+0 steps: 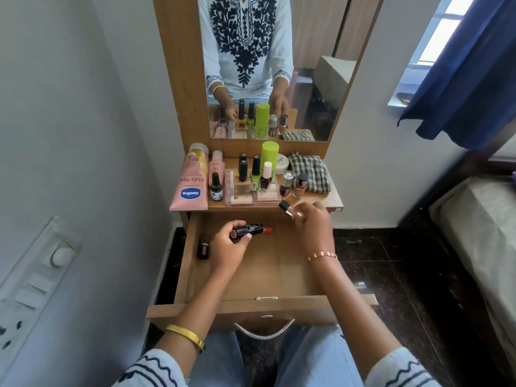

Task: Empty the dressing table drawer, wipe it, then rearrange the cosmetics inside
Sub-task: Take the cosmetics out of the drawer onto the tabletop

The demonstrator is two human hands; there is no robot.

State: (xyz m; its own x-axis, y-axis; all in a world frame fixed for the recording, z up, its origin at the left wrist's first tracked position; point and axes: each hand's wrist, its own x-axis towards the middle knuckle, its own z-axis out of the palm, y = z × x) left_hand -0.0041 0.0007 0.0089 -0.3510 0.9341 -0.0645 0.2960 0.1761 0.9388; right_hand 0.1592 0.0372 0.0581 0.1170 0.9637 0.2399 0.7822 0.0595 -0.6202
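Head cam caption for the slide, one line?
Left hand lifts lipstick from open drawer; right hand holds nail polish bottle.

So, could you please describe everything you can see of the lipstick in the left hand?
The lipstick is a dark, glossy tube, plastic by the look, with pale lettering on its barrel. It is uncapped; the reddish-coral bullet sticks out at its right end. It lies roughly level above the open drawer, near the back. The left hand grips its left end, fingers curled round the barrel. Nothing else touches it.

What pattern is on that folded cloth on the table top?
The cloth is a dark-and-white check, seen in the head view.
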